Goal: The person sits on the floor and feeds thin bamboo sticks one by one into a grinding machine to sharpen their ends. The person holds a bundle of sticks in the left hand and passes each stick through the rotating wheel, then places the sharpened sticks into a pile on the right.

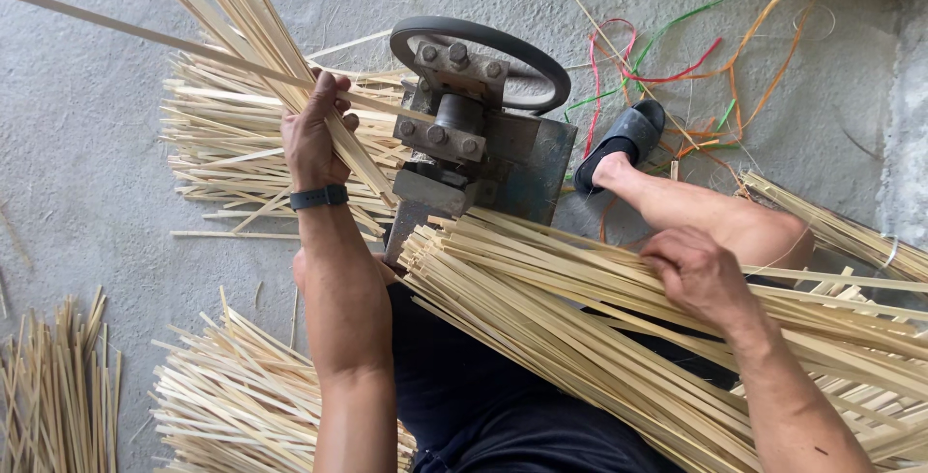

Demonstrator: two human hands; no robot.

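1. Bamboo strips are lying across the person's lap, reaching the grey metal machine.
2. Right hand is curling closed over that bundle.
3. Left hand is gripping a slanting sheaf of strips.

The bamboo strips look pale, dry and matt, with a fibrous grain. The splitting machine is dull grey metal, worn and grimy, with rough bolts. The concrete floor is grey and gritty. At two o'clock, the thin plastic strands shine faintly; the slipper looks like smooth black rubber.
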